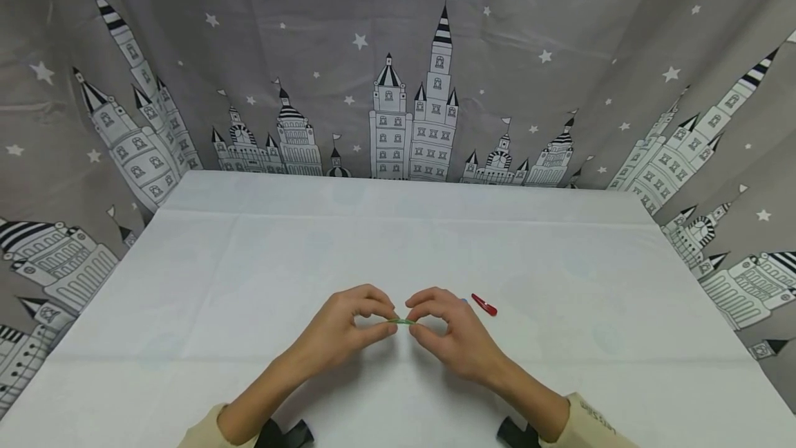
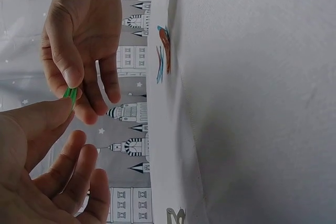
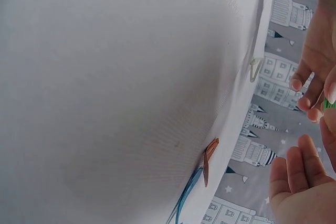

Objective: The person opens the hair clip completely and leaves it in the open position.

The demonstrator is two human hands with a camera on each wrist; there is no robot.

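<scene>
A small green hair clip [image 1: 401,321] is held up between the two hands over the middle of the table. Thumb and index finger of the left hand [image 1: 342,327] pinch one end of it. At the other end, the right hand [image 1: 457,334] pinches it between thumb and fingers. The fingertips cover much of the clip, and in the left wrist view only a short green part [image 2: 70,93] shows. The remaining fingers of both hands are spread and loosely bent.
A red snap hair clip [image 1: 484,305] lies on the white table [image 1: 398,247], just beyond the right hand. Blue clips [image 3: 186,192] lie beside it, mostly hidden in the head view. A pale clip [image 3: 255,70] lies farther left. A patterned grey curtain [image 1: 298,33] hangs behind.
</scene>
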